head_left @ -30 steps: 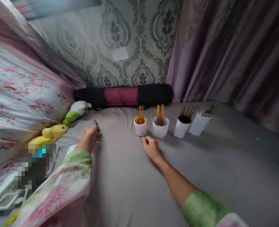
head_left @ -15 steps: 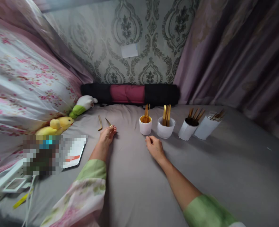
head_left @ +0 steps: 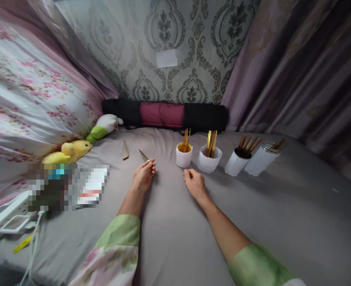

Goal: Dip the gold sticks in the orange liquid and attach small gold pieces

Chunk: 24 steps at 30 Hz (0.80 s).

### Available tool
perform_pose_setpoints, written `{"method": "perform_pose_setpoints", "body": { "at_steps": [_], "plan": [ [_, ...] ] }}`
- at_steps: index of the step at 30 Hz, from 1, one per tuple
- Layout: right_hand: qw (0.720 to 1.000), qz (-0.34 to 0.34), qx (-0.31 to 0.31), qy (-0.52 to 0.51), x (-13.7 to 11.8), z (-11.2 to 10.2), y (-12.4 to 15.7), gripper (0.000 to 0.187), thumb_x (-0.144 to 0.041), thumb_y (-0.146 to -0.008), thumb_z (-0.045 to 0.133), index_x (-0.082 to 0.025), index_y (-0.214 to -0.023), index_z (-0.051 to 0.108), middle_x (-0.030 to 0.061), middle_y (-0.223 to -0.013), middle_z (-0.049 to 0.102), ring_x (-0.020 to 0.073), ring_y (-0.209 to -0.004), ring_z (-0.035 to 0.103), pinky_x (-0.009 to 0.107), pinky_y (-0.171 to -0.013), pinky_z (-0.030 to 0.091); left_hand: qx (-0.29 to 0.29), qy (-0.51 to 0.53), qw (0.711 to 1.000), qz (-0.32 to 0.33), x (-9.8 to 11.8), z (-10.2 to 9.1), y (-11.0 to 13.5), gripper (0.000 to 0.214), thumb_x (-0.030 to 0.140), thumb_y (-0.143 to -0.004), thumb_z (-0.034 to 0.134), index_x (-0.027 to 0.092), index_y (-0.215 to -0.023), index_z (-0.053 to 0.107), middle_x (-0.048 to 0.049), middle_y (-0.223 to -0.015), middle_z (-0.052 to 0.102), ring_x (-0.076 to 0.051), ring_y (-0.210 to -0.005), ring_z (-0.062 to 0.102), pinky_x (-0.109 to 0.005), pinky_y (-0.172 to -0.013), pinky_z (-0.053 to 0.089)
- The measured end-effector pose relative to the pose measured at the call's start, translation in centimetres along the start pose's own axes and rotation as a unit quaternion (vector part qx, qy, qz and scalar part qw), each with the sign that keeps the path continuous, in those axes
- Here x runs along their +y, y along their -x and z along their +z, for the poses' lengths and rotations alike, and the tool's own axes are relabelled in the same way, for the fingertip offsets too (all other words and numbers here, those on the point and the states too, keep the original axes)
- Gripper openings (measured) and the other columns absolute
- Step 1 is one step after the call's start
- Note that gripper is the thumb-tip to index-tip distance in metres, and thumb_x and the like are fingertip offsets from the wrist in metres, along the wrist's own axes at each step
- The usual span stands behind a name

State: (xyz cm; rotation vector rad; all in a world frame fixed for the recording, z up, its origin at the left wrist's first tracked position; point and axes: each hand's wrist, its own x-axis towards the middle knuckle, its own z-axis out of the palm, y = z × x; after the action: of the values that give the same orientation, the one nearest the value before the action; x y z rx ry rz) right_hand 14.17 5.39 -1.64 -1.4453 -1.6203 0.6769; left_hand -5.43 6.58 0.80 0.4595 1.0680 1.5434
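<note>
A grey bedsheet [head_left: 169, 238], smooth with soft creases, carries everything. Against its left edge lie a floral quilt [head_left: 29, 103] and two plush toys, a yellow one [head_left: 70, 151] and a white-and-green one [head_left: 105, 125]. Further in, towards the far edge, a thin gold utensil [head_left: 125, 150] with a slight bend lies alone on the sheet, well apart from the hands.

The left hand [head_left: 144, 176] rests knuckles-up on the sheet, wrist straight, forearm in a green-cuffed flowered sleeve. Its fingertips are pinched together on the handle end of a slim gold knife [head_left: 143, 155], whose pointed blade slants away up and to the left, low over the sheet.

The right hand [head_left: 195, 184] lies palm-down just beside the first cup, fingers loosely curled and holding nothing.

Towards the far edge stand four white cups in a row: one with an orange inside [head_left: 184, 155], a wider plain one [head_left: 209, 159], a tilted dark-lined one [head_left: 236, 162], and a tilted clear-rimmed one [head_left: 261, 159]. Each holds upright gold-coloured utensils. Behind them a black and maroon bolster [head_left: 163, 115] lies along the patterned wall.
</note>
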Motion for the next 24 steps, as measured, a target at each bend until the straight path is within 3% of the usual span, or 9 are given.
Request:
{"method": "perform_pose_setpoints", "body": {
  "at_steps": [9,24],
  "plan": [
    [1.000,0.007,-0.003,-0.012,-0.1,-0.1,0.0,0.038,-0.041,-0.082,0.034,-0.015,-0.072,0.061,0.0019,-0.056,0.058,0.0107,-0.051,0.050,0.020,-0.050,0.035,-0.058,-0.029,0.998,0.004,-1.8,1.0,2.4,0.028,0.018,-0.065,0.065,0.009,-0.091,0.060,-0.0031,-0.068,0.058,-0.005,-0.053,0.050,-0.016,-0.046,0.038],
    [1.000,0.009,-0.007,-0.028,-0.3,-0.1,0.1,0.039,-0.043,-0.081,0.035,-0.014,-0.074,0.060,0.0030,-0.057,0.059,0.0112,-0.051,0.051,0.021,-0.051,0.037,-0.085,-0.062,0.994,-0.023,-3.6,2.4,5.9,0.035,0.022,-0.063,0.065,0.011,-0.095,0.060,-0.0072,-0.077,0.062,-0.007,-0.055,0.052,-0.020,-0.051,0.039]
  ]
}}
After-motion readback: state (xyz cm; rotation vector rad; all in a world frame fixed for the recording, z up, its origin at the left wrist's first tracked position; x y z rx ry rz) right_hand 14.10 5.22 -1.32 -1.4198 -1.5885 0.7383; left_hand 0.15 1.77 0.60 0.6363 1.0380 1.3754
